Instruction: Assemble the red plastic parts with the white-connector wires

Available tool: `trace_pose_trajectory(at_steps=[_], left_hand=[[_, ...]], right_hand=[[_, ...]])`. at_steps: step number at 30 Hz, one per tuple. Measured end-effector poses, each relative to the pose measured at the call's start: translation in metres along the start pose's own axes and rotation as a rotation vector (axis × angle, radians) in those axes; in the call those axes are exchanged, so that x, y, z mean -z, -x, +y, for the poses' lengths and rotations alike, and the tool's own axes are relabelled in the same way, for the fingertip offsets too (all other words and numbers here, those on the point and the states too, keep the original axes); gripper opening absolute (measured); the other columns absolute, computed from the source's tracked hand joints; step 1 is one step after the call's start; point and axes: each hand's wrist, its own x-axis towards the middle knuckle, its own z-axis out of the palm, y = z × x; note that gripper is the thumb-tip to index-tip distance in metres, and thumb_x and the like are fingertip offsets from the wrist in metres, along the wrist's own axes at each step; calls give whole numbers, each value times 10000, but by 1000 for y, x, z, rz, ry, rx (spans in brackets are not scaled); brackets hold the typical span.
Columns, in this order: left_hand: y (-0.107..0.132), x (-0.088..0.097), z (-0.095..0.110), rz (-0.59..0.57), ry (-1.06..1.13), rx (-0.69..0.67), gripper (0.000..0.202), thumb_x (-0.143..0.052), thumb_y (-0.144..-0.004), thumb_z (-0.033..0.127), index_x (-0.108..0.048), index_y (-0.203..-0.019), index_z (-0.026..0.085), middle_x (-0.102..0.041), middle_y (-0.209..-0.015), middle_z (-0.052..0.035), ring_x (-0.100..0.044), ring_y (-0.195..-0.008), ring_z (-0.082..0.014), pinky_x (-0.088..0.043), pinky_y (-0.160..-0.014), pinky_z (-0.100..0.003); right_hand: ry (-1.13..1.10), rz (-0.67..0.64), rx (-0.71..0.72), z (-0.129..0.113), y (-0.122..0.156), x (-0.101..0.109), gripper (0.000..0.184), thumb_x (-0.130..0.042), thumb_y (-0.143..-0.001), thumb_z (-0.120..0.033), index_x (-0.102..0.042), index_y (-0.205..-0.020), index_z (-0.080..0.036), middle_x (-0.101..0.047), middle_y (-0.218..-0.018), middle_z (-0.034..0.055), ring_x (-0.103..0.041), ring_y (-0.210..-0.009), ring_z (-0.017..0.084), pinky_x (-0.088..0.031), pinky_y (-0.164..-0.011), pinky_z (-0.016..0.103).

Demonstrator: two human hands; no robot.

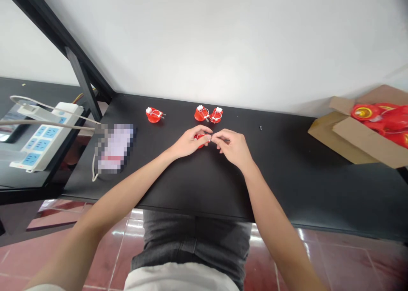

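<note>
A small red round piece [200, 143] with a thin white cord sits in the grip of my left hand [186, 144], low over the black table. Fingertips of my right hand [234, 148] are pinched together at the right side of that piece. Whatever lies between them is too small to make out, and the fingers hide much of the piece. Beyond my hands stand two similar red pieces, one red piece [200, 117] beside another red piece [217, 120], each with a white top and coiled white cord. Farther left is a third red piece [153, 118], with metal prongs pointing right.
A cardboard box [346, 144] of shiny red and gold items stands at the right. One small dark metal bit [260, 128] lies on the black table [287, 172]. At left are a blurred-out phone [116, 148], a power strip [44, 140] and cables. A white wall rises behind.
</note>
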Motion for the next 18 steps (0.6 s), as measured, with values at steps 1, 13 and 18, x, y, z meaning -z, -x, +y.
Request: trace_pose_trajectory(at_steps=[1, 13, 18], left_hand=[[0, 0, 1, -4, -40, -6, 349, -690, -904, 459, -638, -1094, 171, -681, -858, -16, -619, -768, -127, -498, -758, -279], [2, 1, 2, -54, -119, -59, 340, -662, -915, 437, -612, -1133, 181, -658, -918, -17, -589, -820, -138, -480, -802, -287], [3, 1, 0, -67, -123, -91, 332, -650, -923, 422, -603, -1151, 185, -661, -966, -28, -608, -887, -155, -486, -843, -301]], right_hand=[[9, 5, 9, 1, 0, 0, 154, -637, -883, -279, -717, -779, -197, -670, -790, 20, -572, -542, 122, -493, -570, 300], [170, 17, 107, 0, 2, 2, 158, -642, -902, -184, -737, -779, -213, -706, -822, 21, -605, -649, 157, -455, -692, 320], [250, 3, 138, -2, 3, 4, 193, -618, -914, -152, -732, -772, -218, -706, -826, 20, -605, -684, 168, -424, -679, 319]])
